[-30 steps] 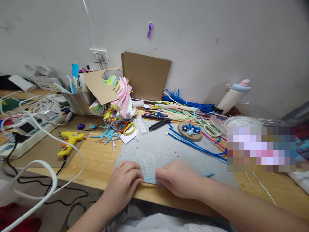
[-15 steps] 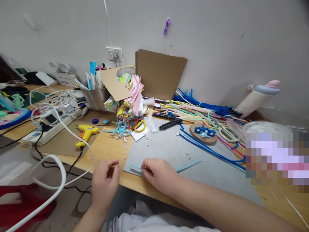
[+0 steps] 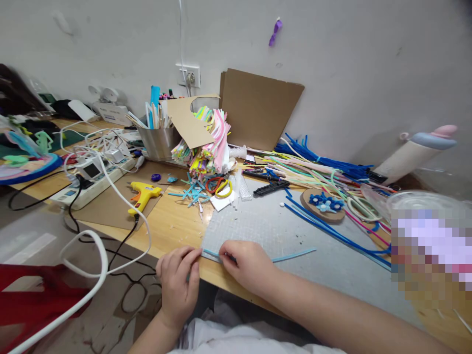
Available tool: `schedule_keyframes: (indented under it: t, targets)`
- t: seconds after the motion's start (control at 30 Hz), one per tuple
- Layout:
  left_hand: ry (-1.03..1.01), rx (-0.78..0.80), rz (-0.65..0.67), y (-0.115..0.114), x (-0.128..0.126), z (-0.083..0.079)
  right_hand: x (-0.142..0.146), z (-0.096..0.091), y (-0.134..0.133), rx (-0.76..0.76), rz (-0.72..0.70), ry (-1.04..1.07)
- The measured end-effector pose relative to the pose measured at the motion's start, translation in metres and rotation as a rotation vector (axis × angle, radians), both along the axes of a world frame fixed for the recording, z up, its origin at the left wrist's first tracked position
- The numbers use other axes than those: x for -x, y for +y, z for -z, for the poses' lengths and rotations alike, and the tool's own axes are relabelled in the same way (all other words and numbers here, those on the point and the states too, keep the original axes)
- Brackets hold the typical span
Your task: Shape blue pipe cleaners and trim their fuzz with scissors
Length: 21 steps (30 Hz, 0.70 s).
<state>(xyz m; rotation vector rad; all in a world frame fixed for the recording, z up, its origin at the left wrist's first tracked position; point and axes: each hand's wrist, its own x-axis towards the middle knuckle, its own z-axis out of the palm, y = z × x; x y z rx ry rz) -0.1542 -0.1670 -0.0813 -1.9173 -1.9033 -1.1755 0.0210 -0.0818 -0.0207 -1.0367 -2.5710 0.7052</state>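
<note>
A light blue pipe cleaner [image 3: 291, 255] lies along the near edge of the grey cutting mat [image 3: 280, 231]. My right hand [image 3: 248, 266] is closed in a pinch on it near its left part. My left hand [image 3: 178, 285] sits at the mat's near left corner, fingers curled and pinching the pipe cleaner's left end. Both hands rest at the wooden table's [image 3: 165, 226] front edge.
A yellow glue gun [image 3: 143, 192] lies on brown card to the left, with a power strip [image 3: 88, 179] and white cables beyond. A metal tub [image 3: 159, 141], a bundle of pipe cleaners [image 3: 206, 147], scissors [image 3: 218, 186], blue pipe cleaners [image 3: 332, 231] and a wooden disc with blue flowers [image 3: 323, 205] lie behind the mat.
My left hand left the pipe cleaner, moved off to the left, then came back to its left end. The view has swung left.
</note>
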Motion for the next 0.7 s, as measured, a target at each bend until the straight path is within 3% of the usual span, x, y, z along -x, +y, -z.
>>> schedule_keyframes:
  t: [0.3,0.7]
  targets:
    - [0.062,-0.015,0.004,0.001,0.000,0.003,0.002,0.001,0.000,-0.020,-0.005,0.012]
    - [0.072,-0.142,-0.039,0.007,-0.002,0.008,-0.012,0.001,0.003,0.067,-0.017,0.021]
